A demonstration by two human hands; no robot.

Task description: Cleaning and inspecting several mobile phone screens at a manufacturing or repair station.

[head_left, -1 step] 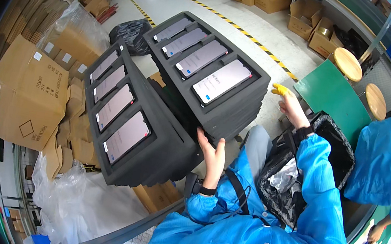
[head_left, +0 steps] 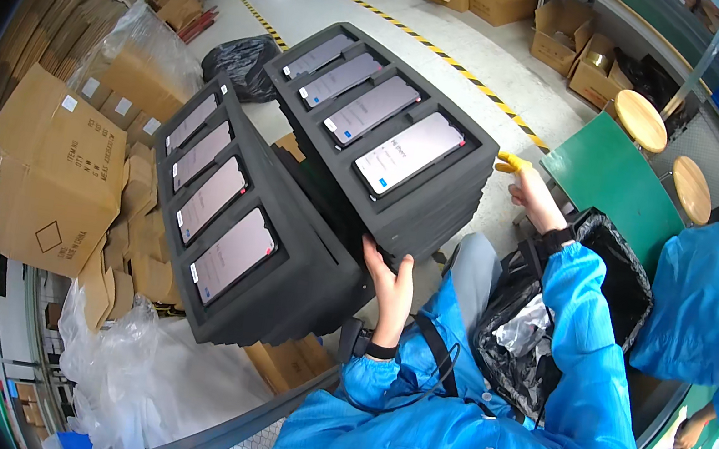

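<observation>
Two stacks of dark foam trays stand side by side. Each top tray, the right tray (head_left: 436, 200) and the left tray (head_left: 283, 280), holds several smartphones with lit screens, such as this smartphone (head_left: 408, 153) and this smartphone (head_left: 234, 255). My left hand (head_left: 389, 288) is against the near lower corner of the right stack, thumb and forefinger apart, its other fingers partly hidden. My right hand (head_left: 536, 197) is at that stack's right corner. A yellow finger cot covers its outstretched forefinger, whose tip meets or nearly meets the tray edge; the other fingers are loosely bent.
A bin lined with a black bag (head_left: 610, 269) stands by my right arm. Cardboard boxes (head_left: 54, 172) and clear plastic wrap (head_left: 119, 365) lie at the left. A green table (head_left: 605, 176), wooden stools (head_left: 639, 119) and a blue-clad co-worker (head_left: 717, 293) are at the right.
My right hand has shifted slightly left, closer to the right stack's corner. The stacks and my left hand look nearly unchanged.
</observation>
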